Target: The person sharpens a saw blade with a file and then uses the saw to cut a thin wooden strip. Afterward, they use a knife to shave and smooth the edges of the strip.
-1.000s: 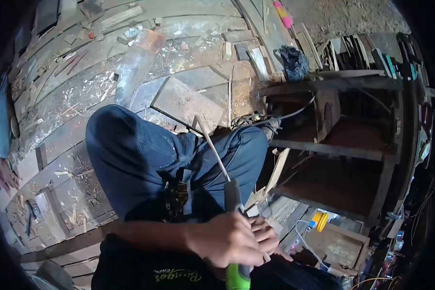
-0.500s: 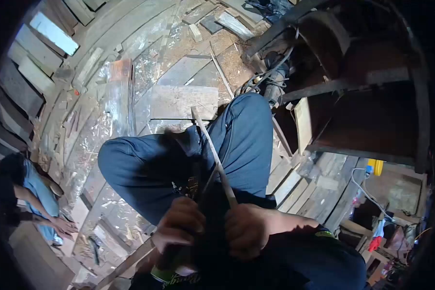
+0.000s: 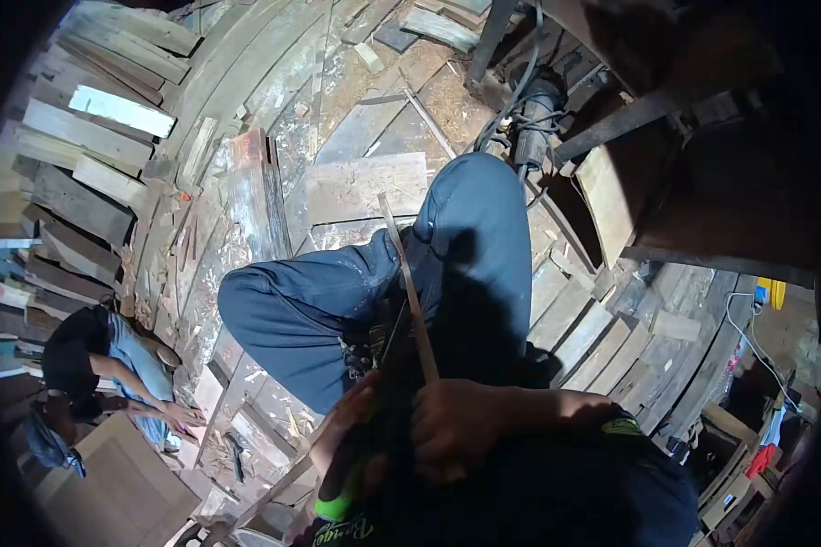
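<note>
A long, thin wooden strip (image 3: 409,287) rises from my right hand (image 3: 447,424), whose fingers are wrapped round its lower end. The strip slants up between my bent legs, its far tip above the gap between my knees. Close by on the left, my left hand (image 3: 348,417) is curled in shadow near my lap. A thin, dark, narrow piece (image 3: 395,335) runs beside the strip above this hand; whether the fingers hold it is hidden. My dark trousers (image 3: 292,305) lie under and around the strip.
A flat board (image 3: 367,187) and a thick wood block (image 3: 257,196) lie ahead among shavings. A corded power tool (image 3: 534,132) is by my right knee. Boards (image 3: 96,132) line the left. Another person's hands (image 3: 178,417) work at lower left. A dark wooden frame (image 3: 716,260) stands right.
The view has shifted, showing more of the other person and the left boards. My left hand has dropped slightly lower and into shadow. My right hand still grips the wooden strip.
</note>
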The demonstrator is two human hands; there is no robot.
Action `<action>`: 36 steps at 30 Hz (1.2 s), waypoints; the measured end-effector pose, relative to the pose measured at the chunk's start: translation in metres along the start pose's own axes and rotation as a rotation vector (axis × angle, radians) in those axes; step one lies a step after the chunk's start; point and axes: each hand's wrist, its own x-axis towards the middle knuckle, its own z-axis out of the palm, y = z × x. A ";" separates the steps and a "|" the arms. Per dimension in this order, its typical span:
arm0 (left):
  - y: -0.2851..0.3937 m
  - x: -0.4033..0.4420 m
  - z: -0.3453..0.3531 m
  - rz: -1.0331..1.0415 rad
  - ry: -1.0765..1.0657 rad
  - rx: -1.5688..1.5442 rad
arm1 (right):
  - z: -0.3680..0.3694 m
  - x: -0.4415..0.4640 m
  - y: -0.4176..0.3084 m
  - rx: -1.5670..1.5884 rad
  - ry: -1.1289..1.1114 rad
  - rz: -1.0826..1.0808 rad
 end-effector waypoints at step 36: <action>0.054 0.027 0.021 -0.410 0.047 0.152 | 0.007 -0.025 0.006 0.046 -0.006 -0.063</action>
